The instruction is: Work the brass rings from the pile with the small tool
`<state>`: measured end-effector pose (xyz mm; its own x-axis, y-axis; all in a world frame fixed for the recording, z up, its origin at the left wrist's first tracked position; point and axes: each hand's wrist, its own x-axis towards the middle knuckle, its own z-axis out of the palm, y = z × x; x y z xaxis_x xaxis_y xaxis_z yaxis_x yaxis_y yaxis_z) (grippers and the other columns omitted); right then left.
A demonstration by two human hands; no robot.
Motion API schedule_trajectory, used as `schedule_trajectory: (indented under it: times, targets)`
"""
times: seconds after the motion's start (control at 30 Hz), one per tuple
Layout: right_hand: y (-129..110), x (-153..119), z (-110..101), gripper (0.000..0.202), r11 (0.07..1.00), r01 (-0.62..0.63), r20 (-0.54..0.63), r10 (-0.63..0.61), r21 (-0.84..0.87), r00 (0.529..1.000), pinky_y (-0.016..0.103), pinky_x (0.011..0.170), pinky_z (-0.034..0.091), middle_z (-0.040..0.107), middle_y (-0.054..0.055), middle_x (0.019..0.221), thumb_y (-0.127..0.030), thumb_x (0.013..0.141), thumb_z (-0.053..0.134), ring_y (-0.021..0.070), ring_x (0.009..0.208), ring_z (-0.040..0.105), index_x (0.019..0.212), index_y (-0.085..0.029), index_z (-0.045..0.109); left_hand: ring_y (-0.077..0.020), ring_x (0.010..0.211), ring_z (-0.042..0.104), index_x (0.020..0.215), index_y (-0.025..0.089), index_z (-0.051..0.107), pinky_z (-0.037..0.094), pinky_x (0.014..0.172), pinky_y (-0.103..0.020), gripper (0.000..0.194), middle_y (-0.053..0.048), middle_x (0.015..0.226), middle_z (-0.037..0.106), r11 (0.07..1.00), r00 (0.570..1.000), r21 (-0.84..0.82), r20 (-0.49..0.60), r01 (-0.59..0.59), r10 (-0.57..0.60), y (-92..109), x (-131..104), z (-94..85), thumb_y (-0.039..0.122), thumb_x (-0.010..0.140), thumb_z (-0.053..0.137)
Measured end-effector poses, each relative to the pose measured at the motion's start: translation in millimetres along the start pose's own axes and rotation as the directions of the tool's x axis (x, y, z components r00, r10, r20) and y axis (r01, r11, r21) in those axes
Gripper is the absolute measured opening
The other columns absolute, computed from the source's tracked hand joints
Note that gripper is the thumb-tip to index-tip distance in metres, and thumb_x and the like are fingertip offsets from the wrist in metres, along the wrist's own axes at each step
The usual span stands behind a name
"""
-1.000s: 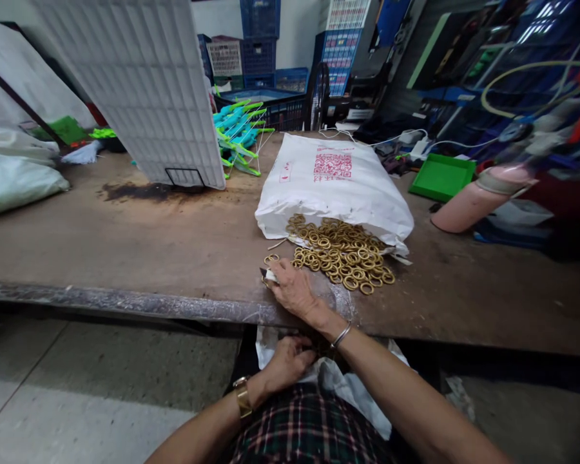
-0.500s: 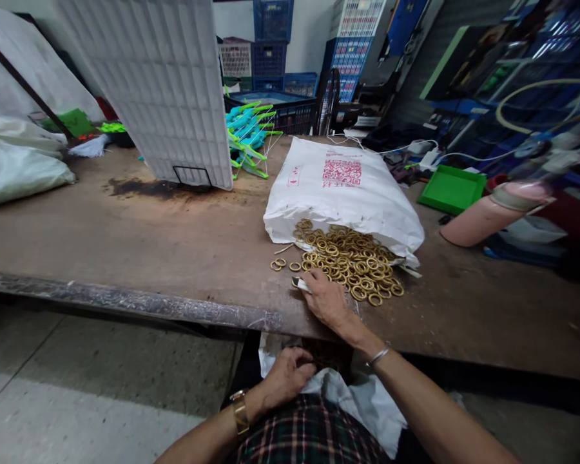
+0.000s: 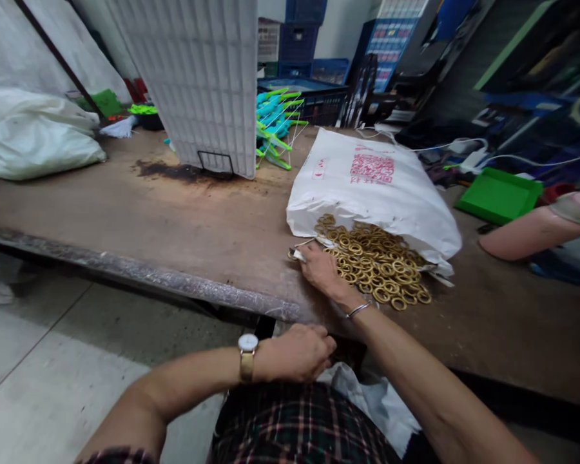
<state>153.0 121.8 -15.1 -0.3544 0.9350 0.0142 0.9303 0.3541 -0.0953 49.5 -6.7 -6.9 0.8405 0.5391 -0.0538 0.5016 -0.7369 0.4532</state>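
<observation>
Many brass-coloured rings [image 3: 384, 267] lie in a heap spilling from the mouth of a white sack [image 3: 338, 193] with red print. My right hand [image 3: 321, 267] is at the heap's left edge, fingers bent down towards the table. A small white piece with a dark end [image 3: 298, 254] shows at its fingertips; whether it is held or worn I cannot tell. One ring partly shows beside it. Below the table edge, my left hand [image 3: 297, 353] is closed, knuckles up, its fingertips hidden. Near it, pale sacking [image 3: 372, 393] lies by my lap.
A tall white ribbed panel [image 3: 198, 84] stands on the table [image 3: 140, 225]. Behind it are turquoise and green plastic pieces [image 3: 275, 129]. A green tray [image 3: 500, 195] and a pink bottle [image 3: 526, 235] are at right; another white sack [image 3: 38, 135] is at left.
The view has shifted, moving the scene rightwards. My right hand has moved left over the loose rings beside the heap. My left hand has turned knuckles up and closed, bringing the watch face into view.
</observation>
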Motion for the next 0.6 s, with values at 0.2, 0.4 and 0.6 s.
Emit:
schedule_trajectory:
  times: [0.2, 0.4, 0.6]
  targets:
    - [4.1, 2.2, 5.7, 0.036, 1.0, 0.005, -0.027, -0.005, 0.001, 1.0, 0.025, 0.059, 0.035, 0.057, 0.009, 0.108, -0.021, 0.085, 0.035, 0.0179, 0.079, 0.056, 0.115, -0.024, 0.055, -0.0183, 0.065, 0.057, 0.086, 0.011, 0.054, 0.039, 0.049, -0.027, 0.011, -0.009, 0.076, 0.059, 0.971, 0.989, 0.188, 0.012, -0.15, 0.151, -6.3, 2.2, -4.8, 0.013, 0.078, 0.048]
    - [5.2, -14.0, -1.6, 0.033, 0.992, 0.07, -0.171, -0.051, 0.109, 0.984, 0.026, 0.064, 0.036, 0.06, 0.009, 0.101, -0.017, 0.079, 0.039, 0.019, 0.081, 0.055, 0.105, -0.018, 0.058, -0.0193, 0.064, 0.058, 0.087, 0.01, 0.055, 0.036, 0.044, -0.029, 0.012, -0.009, 0.076, 0.059, 0.956, 0.989, 0.255, 0.015, -0.146, 0.147, -1.6, -0.5, -5.6, 0.011, 0.078, 0.047]
    - [13.8, -69.5, 1.8, 0.024, 0.936, 0.149, -0.221, -0.08, 0.318, 0.972, 0.026, 0.065, 0.038, 0.06, 0.006, 0.074, -0.024, 0.082, 0.034, 0.0173, 0.069, 0.053, 0.078, -0.019, 0.057, -0.0188, 0.062, 0.058, 0.089, 0.01, 0.055, 0.037, 0.046, -0.029, 0.013, -0.01, 0.076, 0.059, 0.945, 0.99, 0.298, 0.034, -0.138, 0.134, -0.4, 2.2, -4.0, 0.013, 0.078, 0.048]
